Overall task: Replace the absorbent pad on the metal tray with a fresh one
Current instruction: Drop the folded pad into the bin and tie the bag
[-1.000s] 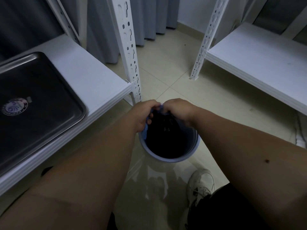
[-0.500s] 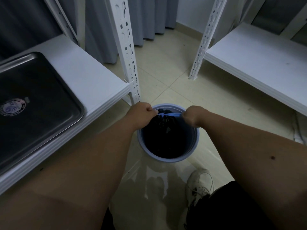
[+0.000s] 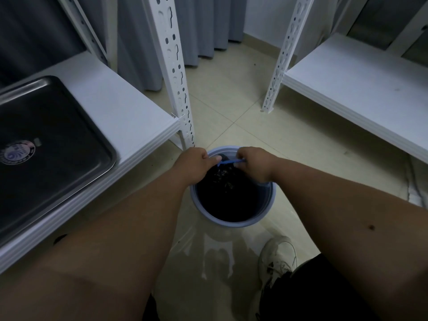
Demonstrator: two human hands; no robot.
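A bare metal tray [image 3: 58,144] with a round sticker lies on the white shelf [image 3: 125,112] at the left; no pad is visible on it. On the floor stands a blue bin [image 3: 269,200] lined with a dark bag. My left hand [image 3: 196,163] and my right hand [image 3: 253,162] are over the bin's far rim. Between them they pinch a thin blue strip [image 3: 231,161], stretched taut over a dark bundle [image 3: 225,172] inside the bin.
A white slotted shelf post [image 3: 176,72] rises just behind the bin. A second white shelf [image 3: 361,89] stands at the right with its own post [image 3: 281,56]. Grey curtains hang at the back. My white shoe [image 3: 275,258] is on the tiled floor below the bin.
My hands were close together over the bin's rim and have pulled apart, drawing the blue strip taut between them. Since then they hold nearly still.
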